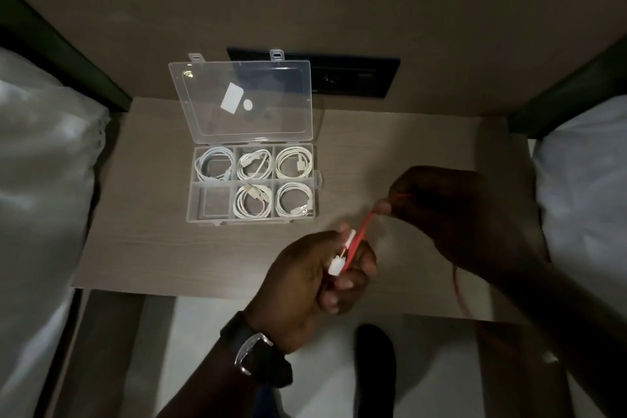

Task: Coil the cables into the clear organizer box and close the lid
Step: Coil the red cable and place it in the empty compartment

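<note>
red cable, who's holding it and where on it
Both hands hold the thin red cable. The left hand has its grip at the white plug end; the right hand pinches it further along, the rest trailing below.

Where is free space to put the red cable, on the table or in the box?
In the organizer box, only the front-left compartment is bare; the other five hold white cables. The table is bare left of and before the box. Crowded: right of it, around both hands.

Bare table (142,248) left of hands, organizer box (254,217) behind, upright lid (244,102) blocking rear access
</note>
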